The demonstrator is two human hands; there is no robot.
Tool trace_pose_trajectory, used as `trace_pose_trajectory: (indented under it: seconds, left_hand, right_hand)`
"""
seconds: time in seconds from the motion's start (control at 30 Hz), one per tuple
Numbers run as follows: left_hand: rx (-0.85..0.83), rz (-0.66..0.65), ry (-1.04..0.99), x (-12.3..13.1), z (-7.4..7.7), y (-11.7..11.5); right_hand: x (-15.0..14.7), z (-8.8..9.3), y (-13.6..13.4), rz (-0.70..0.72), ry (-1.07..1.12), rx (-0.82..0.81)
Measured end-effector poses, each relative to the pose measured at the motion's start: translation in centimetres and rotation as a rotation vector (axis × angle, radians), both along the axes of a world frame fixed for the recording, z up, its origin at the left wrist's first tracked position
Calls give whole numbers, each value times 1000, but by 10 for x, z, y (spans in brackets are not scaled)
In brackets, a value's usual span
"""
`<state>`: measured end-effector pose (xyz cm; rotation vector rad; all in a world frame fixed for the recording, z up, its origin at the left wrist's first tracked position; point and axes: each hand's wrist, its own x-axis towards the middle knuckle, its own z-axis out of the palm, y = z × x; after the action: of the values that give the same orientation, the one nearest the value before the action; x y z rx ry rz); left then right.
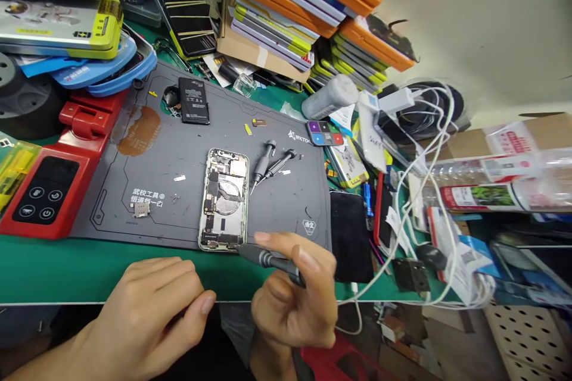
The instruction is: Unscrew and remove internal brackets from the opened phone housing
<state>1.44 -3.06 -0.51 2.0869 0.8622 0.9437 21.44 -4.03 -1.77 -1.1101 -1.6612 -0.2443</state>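
An opened phone [224, 199] with its inner parts exposed lies on a grey work mat [179, 149]. My right hand [292, 303] is closed round a dark screwdriver [268, 260], whose tip touches the phone's bottom right corner. My left hand [156, 303] rests at the table's front edge, left of the right hand, fingers curled loosely with nothing visible in them. Two more screwdrivers [270, 166] lie on the mat just right of the phone. A black battery [193, 100] lies at the mat's far side.
A red device with round buttons [49, 190] sits left of the mat. Stacks of orange and grey cases [308, 6] stand behind. A dark phone [351, 235], white cables [415, 184] and boxes crowd the right. A small metal part [140, 209] lies on the mat.
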Motion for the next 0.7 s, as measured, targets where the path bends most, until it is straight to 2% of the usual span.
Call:
trace_pose_trajectory:
  seconds: [0.17,0.23,0.3,0.4,0.5,0.7]
  left_hand:
    - [-44,-24,-64,-3,-1,-1]
    - [-48,-43,-100,-4,-2,-2]
    - [-39,-61,-127,-6,-5,-3]
    - [-21,-58,-149,-7,-8,-3]
    - [-3,-43,-164,-7,-8,-3]
    - [-13,-42,-148,-6,-5,-2]
  right_hand:
    - [0,-4,-3,76,62,-55]
    - [-2,2,-5,63,282,-49]
    - [-6,10,-6,99,631,-40]
    - [-17,18,-6,277,938,-266]
    - [-29,17,-8,352,1005,-415]
    - [-36,5,-10,367,946,-435]
